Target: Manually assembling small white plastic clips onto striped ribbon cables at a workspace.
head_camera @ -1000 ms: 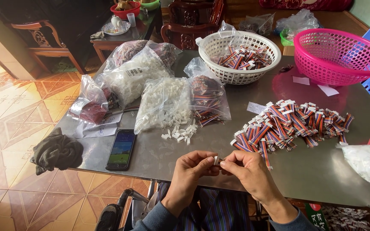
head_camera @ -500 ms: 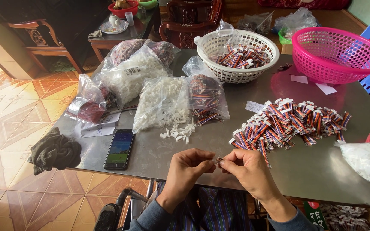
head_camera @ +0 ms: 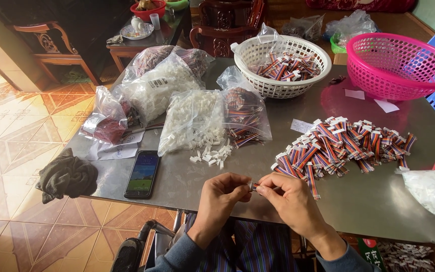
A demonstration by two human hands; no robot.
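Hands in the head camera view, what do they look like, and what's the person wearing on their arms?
Both the left hand and right hand are bare, with no gloves, rings or watch visible. Grey-blue long sleeves end at the wrists.

A phone [head_camera: 142, 174] lies beside a dark cloth [head_camera: 67, 175]; pink basket [head_camera: 401, 65] behind.

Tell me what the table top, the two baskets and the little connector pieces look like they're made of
Table top: likely brushed metal, grey with soft blurred reflections. White basket and pink basket: moulded plastic, with regular lattice holes and even glossy colour. Loose white connector pieces: probably hard plastic, small uniform opaque blocks. The part between the left hand and right hand is too hidden to tell.
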